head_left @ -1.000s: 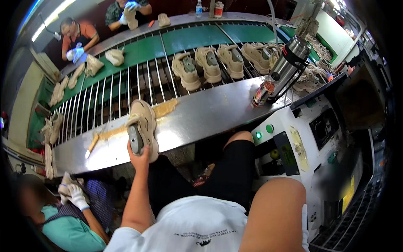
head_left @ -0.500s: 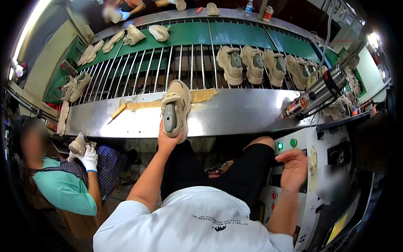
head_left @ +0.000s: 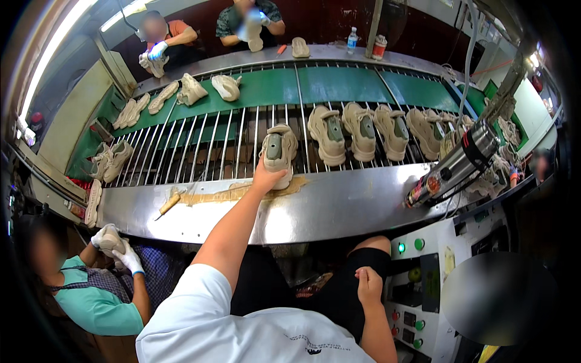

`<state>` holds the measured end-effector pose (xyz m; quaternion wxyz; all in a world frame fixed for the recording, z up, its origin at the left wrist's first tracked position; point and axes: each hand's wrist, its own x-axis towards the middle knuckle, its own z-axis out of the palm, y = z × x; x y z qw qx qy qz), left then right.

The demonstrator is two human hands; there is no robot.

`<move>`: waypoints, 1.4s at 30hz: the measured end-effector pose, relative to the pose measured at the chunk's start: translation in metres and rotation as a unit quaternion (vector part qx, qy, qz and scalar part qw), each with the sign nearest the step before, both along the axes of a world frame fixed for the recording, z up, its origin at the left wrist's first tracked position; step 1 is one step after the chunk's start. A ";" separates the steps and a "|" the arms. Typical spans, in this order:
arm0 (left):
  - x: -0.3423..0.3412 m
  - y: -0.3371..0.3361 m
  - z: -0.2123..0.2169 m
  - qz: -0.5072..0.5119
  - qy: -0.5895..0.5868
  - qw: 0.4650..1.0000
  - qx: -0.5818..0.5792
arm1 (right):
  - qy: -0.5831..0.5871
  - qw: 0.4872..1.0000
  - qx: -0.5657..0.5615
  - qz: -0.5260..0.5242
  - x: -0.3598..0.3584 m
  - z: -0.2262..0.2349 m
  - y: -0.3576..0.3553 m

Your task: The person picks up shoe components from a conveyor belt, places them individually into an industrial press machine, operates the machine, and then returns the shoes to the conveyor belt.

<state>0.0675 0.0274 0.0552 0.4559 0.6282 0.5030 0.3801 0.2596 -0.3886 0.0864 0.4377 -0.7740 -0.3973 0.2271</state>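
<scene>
My left hand [head_left: 266, 175] grips a beige sneaker [head_left: 289, 145] by its heel end. A grey-green shoe last [head_left: 273, 147] fills the sneaker's opening. Its toe points away from me over the metal bars, and its heel is above the bench's near steel edge. To its right, a row of similar beige sneakers [head_left: 327, 136] with lasts inside rests on the bars. My right hand [head_left: 369, 285] is by my right thigh, its fingers curled in with nothing visible in them.
A wooden-handled tool [head_left: 169, 204] lies on the steel ledge [head_left: 339, 206]. A steel thermos [head_left: 454, 160] leans at the right, above a control panel [head_left: 417, 284] with buttons. Shoe parts [head_left: 163, 97] lie on the green belt [head_left: 266, 86]. A gloved co-worker [head_left: 100, 290] sits close at left; two others work across.
My left hand has carried the sneaker forward, from the steel ledge to the bars. My right hand has dropped from beside the control panel to my thigh, and its fingers have curled in.
</scene>
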 end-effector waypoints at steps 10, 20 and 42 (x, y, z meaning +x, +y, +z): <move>0.040 0.039 -0.027 0.094 0.132 0.987 -0.022 | 0.083 0.990 -0.026 -0.113 0.041 -0.033 -0.043; -0.069 -0.180 -0.051 -0.045 0.285 0.918 0.274 | 0.073 0.992 0.004 -0.107 0.028 -0.049 -0.017; -0.232 0.009 -0.004 0.138 -0.063 0.988 -0.030 | -0.270 0.936 0.037 0.224 -0.004 -0.049 0.228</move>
